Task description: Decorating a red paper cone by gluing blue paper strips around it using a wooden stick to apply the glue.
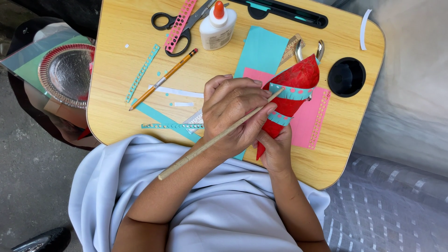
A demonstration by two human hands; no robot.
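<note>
A wooden lap tray [121,56] with round corners holds the craft things. At the far side lie black scissors [179,28] with a pink strip full of holes [179,21] across them. Just right of them stands a white glue bottle [218,28] with an orange cap. A yellow pencil [163,79] lies slanted on the left, near a thin teal strip with holes [142,72]. Teal paper [263,51] and pink paper [310,119] lie flat in the middle. A black cup hole [346,77] sits on the right. A black slot [284,11] runs along the far edge.

cone tip [259,151]: hidden in hand | scissors [179,29]: blades cut by top edge
</note>
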